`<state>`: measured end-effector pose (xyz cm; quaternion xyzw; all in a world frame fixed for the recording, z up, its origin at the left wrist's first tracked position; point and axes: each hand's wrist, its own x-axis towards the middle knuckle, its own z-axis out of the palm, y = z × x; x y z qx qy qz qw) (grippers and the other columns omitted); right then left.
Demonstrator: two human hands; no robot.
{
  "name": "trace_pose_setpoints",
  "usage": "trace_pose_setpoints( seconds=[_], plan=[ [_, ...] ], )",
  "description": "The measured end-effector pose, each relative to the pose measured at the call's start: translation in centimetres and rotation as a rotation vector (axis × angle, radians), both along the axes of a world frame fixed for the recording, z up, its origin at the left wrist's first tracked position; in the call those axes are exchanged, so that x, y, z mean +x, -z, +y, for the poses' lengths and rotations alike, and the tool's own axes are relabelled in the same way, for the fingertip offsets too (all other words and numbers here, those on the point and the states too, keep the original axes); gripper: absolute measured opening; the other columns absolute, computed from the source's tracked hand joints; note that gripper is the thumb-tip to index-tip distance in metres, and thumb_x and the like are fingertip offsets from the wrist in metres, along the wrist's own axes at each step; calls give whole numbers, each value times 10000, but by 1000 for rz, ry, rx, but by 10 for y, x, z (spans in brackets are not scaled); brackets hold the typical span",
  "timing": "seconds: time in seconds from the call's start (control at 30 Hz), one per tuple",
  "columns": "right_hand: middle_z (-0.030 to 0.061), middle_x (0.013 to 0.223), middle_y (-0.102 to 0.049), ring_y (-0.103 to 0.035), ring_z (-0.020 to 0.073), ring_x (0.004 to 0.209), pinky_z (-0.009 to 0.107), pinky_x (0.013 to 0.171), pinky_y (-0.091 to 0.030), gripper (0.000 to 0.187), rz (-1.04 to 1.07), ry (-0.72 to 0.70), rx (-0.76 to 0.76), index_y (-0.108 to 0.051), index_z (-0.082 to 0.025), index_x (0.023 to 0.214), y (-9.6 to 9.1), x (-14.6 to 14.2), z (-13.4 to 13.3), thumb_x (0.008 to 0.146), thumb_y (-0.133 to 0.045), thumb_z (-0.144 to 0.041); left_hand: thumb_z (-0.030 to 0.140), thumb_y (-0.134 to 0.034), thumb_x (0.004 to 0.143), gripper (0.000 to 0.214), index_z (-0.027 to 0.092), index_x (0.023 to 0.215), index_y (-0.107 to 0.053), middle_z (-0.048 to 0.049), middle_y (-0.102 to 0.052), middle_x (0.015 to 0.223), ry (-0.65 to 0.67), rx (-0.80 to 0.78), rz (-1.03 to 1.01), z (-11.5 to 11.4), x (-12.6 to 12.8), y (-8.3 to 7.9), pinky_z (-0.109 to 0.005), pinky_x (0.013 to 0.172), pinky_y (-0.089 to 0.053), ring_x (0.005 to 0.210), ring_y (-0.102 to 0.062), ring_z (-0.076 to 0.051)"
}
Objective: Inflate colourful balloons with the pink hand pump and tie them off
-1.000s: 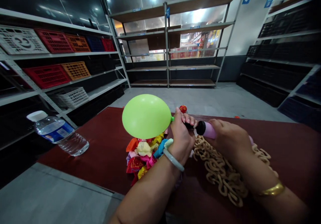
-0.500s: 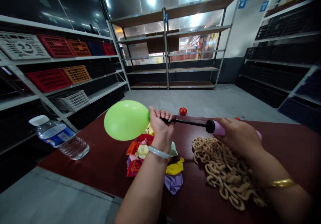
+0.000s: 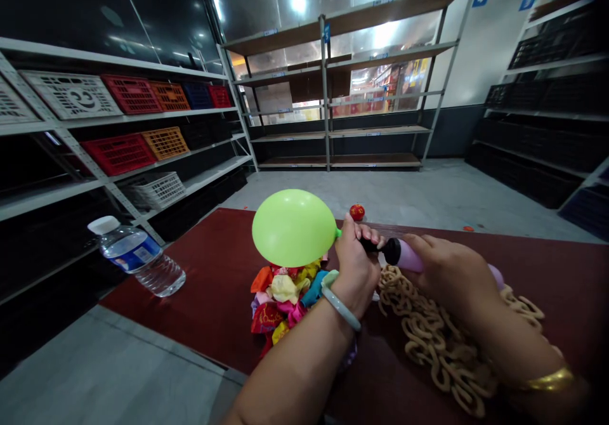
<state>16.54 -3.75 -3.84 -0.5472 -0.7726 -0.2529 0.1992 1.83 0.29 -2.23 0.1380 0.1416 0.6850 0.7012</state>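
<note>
A light-green balloon (image 3: pixel 294 228), swollen with air, sits on the nozzle end of a hand pump (image 3: pixel 410 257) with a black and lilac body. My left hand (image 3: pixel 356 257) is closed around the balloon's neck and the pump's black nozzle end. Wrapped round the lilac barrel, my right hand (image 3: pixel 450 269) holds the other end of the pump, close to my left hand. Beneath the balloon and my left forearm lies a heap of limp balloons (image 3: pixel 284 288) in several colours. Tan rope-like twisted pieces (image 3: pixel 428 342) lie in a pile under my right hand and forearm.
On the left of the dark red table (image 3: pixel 204 323) stands a water bottle (image 3: pixel 143 257) with a white cap. A small red ball-like thing (image 3: pixel 356 212) is beyond the far edge. Shelves with crates (image 3: pixel 130 94) line the left; a shelf rack (image 3: pixel 328 133) stands behind.
My hands have come together, and the black rod between them has slid into the lilac barrel. The balloon and left hand have shifted right in view; the balloon looks bigger.
</note>
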Motion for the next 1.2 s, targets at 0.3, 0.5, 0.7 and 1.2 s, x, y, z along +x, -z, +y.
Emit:
trace_pose_setpoints(
  seconds=[0.3, 0.5, 0.7, 1.2],
  plan=[
    [57, 1003, -734, -679, 262, 754, 357, 601, -439, 431, 52, 10, -51, -643, -263, 1213, -3, 39, 10, 818, -624, -436, 486, -630, 895, 505, 205, 610, -321, 67, -336, 501, -177, 52, -20, 23, -69, -29, -252, 459, -270, 414, -350, -85],
    [63, 939, -721, -670, 274, 743, 374, 620, -439, 424, 30, 48, -34, -641, -247, 1186, -2, 45, 9, 814, -612, -447, 472, -616, 904, 502, 203, 614, -306, 64, -337, 500, -175, 104, -65, 23, -67, -26, -245, 453, -247, 408, -340, -82],
    [76, 1000, -732, -674, 280, 766, 386, 623, -445, 445, -8, 25, -15, -636, -225, 1194, -2, 20, 2, 779, -633, -388, 434, -594, 919, 478, 200, 604, -322, 56, -338, 497, -65, 84, -87, 10, -28, -10, -249, 463, -263, 418, -355, -88],
    [75, 1154, -729, -706, 294, 903, 391, 675, -493, 443, 114, -47, -133, -613, -266, 1258, -3, 24, 7, 857, -601, -452, 485, -593, 913, 509, 204, 606, -302, 61, -330, 486, -120, 73, 2, 9, -50, -28, -254, 455, -271, 398, -349, -89]
  ],
)
